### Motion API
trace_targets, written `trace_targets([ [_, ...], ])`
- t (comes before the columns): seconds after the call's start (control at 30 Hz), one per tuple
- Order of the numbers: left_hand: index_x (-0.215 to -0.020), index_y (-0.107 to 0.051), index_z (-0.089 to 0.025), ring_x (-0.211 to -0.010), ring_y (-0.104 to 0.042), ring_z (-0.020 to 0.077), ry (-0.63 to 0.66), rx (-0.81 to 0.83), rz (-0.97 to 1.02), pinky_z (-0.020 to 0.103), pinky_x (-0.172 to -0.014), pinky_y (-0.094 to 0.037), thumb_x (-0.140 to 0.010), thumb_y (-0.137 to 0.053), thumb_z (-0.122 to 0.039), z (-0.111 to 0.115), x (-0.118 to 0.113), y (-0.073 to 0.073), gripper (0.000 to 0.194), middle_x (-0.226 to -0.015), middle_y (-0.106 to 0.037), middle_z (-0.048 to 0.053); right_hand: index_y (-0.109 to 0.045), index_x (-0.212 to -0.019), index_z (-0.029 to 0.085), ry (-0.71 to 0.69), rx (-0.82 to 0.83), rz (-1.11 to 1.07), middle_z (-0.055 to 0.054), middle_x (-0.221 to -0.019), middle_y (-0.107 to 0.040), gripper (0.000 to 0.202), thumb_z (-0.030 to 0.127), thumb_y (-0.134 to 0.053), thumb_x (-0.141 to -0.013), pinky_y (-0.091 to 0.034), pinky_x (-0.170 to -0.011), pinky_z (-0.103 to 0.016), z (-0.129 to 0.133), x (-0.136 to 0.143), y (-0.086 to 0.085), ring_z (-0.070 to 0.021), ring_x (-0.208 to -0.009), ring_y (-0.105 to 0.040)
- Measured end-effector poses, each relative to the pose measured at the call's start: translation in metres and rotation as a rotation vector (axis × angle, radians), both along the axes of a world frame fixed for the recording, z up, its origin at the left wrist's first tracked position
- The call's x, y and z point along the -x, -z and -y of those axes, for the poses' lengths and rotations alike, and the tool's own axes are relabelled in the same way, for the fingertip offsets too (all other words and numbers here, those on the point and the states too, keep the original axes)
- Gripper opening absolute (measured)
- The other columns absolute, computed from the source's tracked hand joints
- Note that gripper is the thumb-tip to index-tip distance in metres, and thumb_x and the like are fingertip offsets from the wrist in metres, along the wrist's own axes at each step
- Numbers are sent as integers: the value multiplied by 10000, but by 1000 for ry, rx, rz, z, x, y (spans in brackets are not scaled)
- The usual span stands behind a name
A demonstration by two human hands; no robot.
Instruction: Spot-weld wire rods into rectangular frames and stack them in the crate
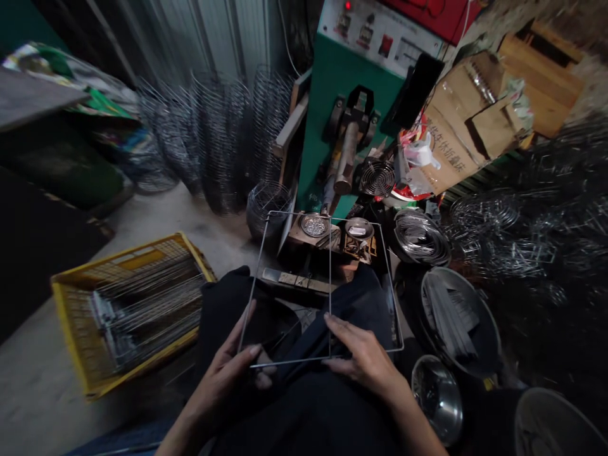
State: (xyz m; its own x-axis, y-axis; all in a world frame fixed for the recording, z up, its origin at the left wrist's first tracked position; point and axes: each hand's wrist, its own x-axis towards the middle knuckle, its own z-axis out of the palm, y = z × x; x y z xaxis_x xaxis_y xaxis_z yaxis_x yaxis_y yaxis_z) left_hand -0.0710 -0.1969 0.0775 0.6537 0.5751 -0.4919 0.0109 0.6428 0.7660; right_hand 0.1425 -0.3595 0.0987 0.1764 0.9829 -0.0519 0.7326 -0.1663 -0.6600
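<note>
A thin wire frame (330, 272) with a bar down its middle is held up over the person's lap. My left hand (237, 367) grips its lower left corner, thumb and fingers around the wire. My right hand (361, 354) pinches the middle bar near the bottom wire. The frame's right part extends past my right hand. Beyond the frame's upper edge stands a green machine (318, 145) with a metal arm (348, 158) pointing down toward a small shelf that bears a dish of small metal parts (314, 225).
A yellow crate (71, 335) of wire pieces sits at the left. Wire coils (221, 139) stand behind it. At the right are a wire bundle (420, 237), a basin of metal strips (491, 342), a steel bowl (446, 399) and a cardboard box (460, 126).
</note>
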Motion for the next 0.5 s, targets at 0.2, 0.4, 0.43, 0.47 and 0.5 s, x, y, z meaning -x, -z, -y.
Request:
trace_targets([
  [0.2, -1587, -96, -269, -476, -599, 173, 8, -17, -10, 240, -492, -473, -820, -674, -361, 0, -1, -3, 965, -620, -671, 17, -367, -1519, 269, 19, 32, -21, -77, -1493, -474, 888, 164, -811, -757, -444, -1122, -385, -4, -1, -4, -254, -1347, -490],
  [0.4, -1588, -62, -250, -491, -585, 162, 30, -49, -18, 233, -511, -461, -877, -605, -339, -2, -2, 0, 899, -625, -662, 22, -369, -1518, 272, 23, 35, -48, -74, -1507, -461, 872, 163, -802, -769, -425, -1138, -391, -4, -4, 1, -248, -1359, -478],
  [0.43, -1588, -65, -250, -491, -584, 162, 33, -55, -25, 233, -511, -458, -881, -600, -338, -3, -2, 0, 891, -626, -663, 23, -372, -1517, 260, 21, 32, -54, -77, -1509, -459, 869, 158, -801, -768, -422, -1140, -378, -4, -4, 1, -242, -1362, -476],
  [0.47, -1588, -71, -250, -492, -585, 162, 37, -61, -34, 232, -510, -457, -883, -597, -337, -4, -3, 1, 884, -627, -664, 26, -376, -1516, 244, 17, 30, -61, -81, -1511, -457, 866, 150, -800, -767, -418, -1142, -360, -3, -4, 2, -234, -1365, -473],
  [0.5, -1588, -79, -251, -492, -586, 163, 42, -68, -44, 232, -509, -455, -883, -597, -337, -5, -3, 1, 878, -628, -666, 29, -380, -1514, 224, 13, 26, -68, -86, -1513, -455, 862, 140, -798, -765, -414, -1143, -337, -3, -5, 2, -225, -1368, -469],
])
